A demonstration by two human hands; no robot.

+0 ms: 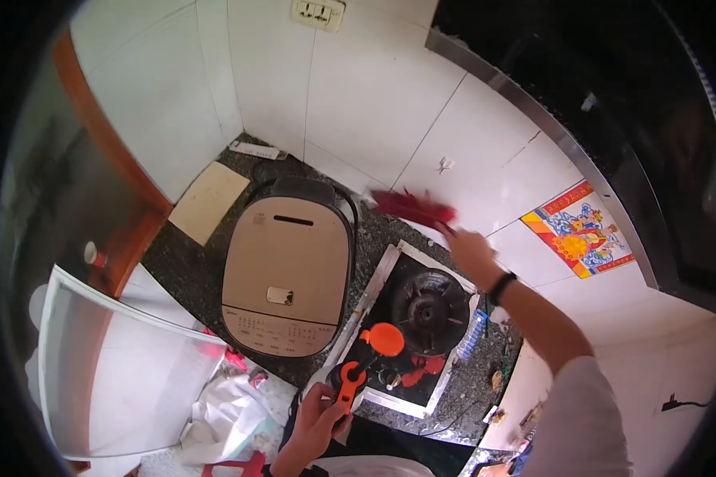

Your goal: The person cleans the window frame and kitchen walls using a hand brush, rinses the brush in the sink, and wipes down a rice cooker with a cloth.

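Note:
My right hand (476, 261) is closed round the handle of a dark red brush (414, 208), its head smeared by motion against the white tiled wall (374, 103) behind the stove. Low in the view, my left hand (318, 417) grips an orange-and-black handheld tool (348, 385) with a round orange disc (387, 339) at its far end. The disc overlaps the near left part of the gas stove (398, 400). Beyond it sits the black burner (428, 312), below and left of my right hand.
A beige rice cooker (290, 246) stands left of the stove on the dark speckled counter (171, 258). A range hood (549, 135) juts out at upper right. A colourful picture (581, 230) is on the wall. White crumpled plastic (227, 413) lies at lower left.

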